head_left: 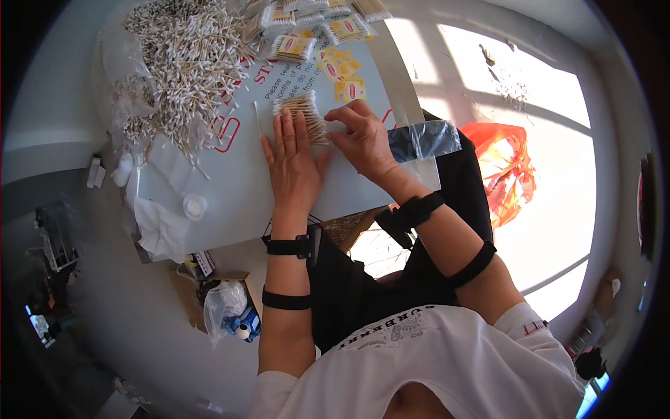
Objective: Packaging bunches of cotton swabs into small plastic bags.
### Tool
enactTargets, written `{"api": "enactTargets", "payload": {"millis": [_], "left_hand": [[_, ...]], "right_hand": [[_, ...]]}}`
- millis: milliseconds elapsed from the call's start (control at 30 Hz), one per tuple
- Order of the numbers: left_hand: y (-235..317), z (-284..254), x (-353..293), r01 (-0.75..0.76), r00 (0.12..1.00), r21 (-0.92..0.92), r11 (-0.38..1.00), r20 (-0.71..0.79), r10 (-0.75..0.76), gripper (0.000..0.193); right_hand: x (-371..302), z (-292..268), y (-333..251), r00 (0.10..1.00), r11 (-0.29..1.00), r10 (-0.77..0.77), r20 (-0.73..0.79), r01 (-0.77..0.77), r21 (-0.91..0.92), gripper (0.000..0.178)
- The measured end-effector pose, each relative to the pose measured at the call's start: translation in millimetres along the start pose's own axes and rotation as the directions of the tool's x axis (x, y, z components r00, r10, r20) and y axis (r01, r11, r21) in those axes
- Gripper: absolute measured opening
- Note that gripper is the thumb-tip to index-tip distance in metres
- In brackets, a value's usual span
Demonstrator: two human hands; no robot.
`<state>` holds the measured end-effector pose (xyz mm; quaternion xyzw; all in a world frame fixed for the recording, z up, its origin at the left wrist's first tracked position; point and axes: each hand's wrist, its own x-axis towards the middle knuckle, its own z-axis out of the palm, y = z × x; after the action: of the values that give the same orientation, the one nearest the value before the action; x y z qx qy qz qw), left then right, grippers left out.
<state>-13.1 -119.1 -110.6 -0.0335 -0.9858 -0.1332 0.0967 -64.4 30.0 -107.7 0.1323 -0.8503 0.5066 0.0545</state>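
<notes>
Head view shows a bundle of cotton swabs (301,106) lying on the pale table (237,181). The left hand (296,164) rests flat at its near left edge, fingers extended, unclamped. The right hand (364,140) curls at its right side; whether its fingertips clamp swabs, I cannot tell. Loose swabs (188,59) heap far left.

Here are two hands at work over a neat bundle of cotton swabs (307,110) on the grey desk (241,178): the left hand (293,167) lays extended fingers on its near left side, the right hand (366,143) bends its fingers at the right edge. A loose swab (257,117) lies just left, then a big heap of swabs (188,63)! Beyond, filled packets (293,47), yellow cards (350,89); off right, a red plastic bag (516,171).
</notes>
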Motion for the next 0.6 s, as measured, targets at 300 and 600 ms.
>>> {"api": "enactTargets", "payload": {"millis": [300, 600], "left_hand": [[-4, -11, -33, 0.026, 0.997, -0.037, 0.999, 0.07, -0.024, 0.082], [-1, -24, -25, -0.122, 0.992, -0.102, 0.987, 0.009, 0.124, 0.074]], "right_hand": [[-11, 8, -7, 0.971, 0.951, -0.21, 0.111, 0.229, -0.207, 0.018], [-21, -15, -3, 0.951, 0.948, -0.187, 0.244, 0.24, -0.208, 0.012]]}}
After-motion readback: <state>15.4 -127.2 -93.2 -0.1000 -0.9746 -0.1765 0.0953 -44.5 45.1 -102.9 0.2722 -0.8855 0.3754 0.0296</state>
